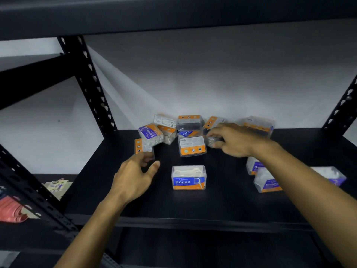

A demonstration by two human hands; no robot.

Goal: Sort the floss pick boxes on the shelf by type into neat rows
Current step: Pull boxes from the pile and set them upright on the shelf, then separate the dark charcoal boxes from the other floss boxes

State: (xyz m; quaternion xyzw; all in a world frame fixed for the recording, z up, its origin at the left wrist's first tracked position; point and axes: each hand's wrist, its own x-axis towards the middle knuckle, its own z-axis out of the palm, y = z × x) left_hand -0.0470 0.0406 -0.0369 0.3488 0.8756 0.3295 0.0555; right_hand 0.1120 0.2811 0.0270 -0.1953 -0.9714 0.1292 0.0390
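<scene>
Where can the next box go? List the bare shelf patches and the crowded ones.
Bare: the shelf front, from the Round box to the front edge, and between it and the purple boxes at right. Crowded: the back pile, where both hands reach.
</scene>
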